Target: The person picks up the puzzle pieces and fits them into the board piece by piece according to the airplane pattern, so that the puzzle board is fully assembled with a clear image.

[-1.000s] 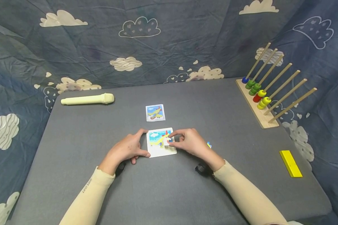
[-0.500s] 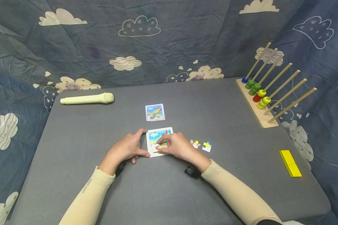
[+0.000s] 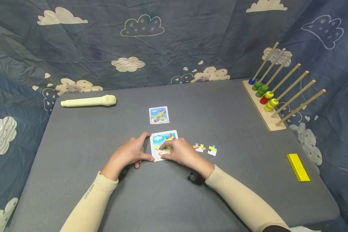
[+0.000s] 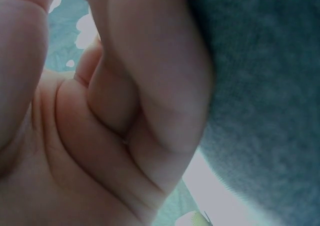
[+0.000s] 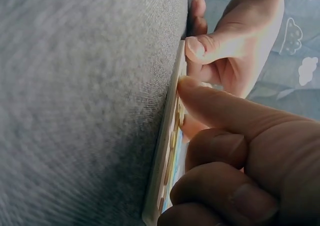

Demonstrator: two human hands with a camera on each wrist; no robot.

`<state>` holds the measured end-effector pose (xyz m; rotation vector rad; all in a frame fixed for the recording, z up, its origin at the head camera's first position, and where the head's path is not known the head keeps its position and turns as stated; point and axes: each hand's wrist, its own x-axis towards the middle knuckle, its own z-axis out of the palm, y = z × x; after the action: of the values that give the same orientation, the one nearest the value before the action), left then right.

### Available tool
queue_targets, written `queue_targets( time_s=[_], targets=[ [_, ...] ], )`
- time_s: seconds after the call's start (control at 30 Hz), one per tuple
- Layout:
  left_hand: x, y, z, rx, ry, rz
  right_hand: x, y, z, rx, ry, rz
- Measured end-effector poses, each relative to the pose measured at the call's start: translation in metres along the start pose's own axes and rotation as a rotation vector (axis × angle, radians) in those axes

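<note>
A puzzle board [image 3: 152, 145] with a white rim and a yellow aeroplane picture lies on the table. My left hand [image 3: 131, 151] holds its left side, thumb at the near corner and index finger at the far one. Over the lower left of the picture, my right hand [image 3: 182, 152] pinches a puzzle piece [image 3: 160, 154] between thumb and index finger, mostly covered by the fingers. In the right wrist view the right thumb [image 5: 210, 98] presses close to the board's edge, near the left thumb [image 5: 202, 48]. The left wrist view shows mainly palm and curled fingers [image 4: 150, 76].
Loose puzzle pieces [image 3: 212, 150] lie right of the right hand. Beyond the board is a picture card [image 3: 159, 115] of the same aeroplane. A cream toy microphone [image 3: 88, 101] lies back left. On the right stand a peg rack [image 3: 265, 106] with coloured beads and yellow blocks [image 3: 298, 167].
My right hand has moved left and nearer with the puzzle piece, from the board's right side to its lower left, uncovering loose pieces. My left hand has stayed at the board.
</note>
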<state>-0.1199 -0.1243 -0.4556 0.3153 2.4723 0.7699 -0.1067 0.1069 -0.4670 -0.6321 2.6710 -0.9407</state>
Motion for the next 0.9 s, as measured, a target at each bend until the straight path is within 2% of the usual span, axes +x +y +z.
queue_targets(
  time_s=[0.37, 0.9],
  targets=[
    [0.0, 0.0002, -0.0003, 0.004, 0.001, 0.006, 0.001, 0.0, 0.0016, -0.026, 0.039, 0.012],
    [-0.0006, 0.0007, -0.0001, 0.021, 0.001, 0.004, -0.0004, -0.0027, 0.0036, -0.052, 0.032, 0.002]
  ],
)
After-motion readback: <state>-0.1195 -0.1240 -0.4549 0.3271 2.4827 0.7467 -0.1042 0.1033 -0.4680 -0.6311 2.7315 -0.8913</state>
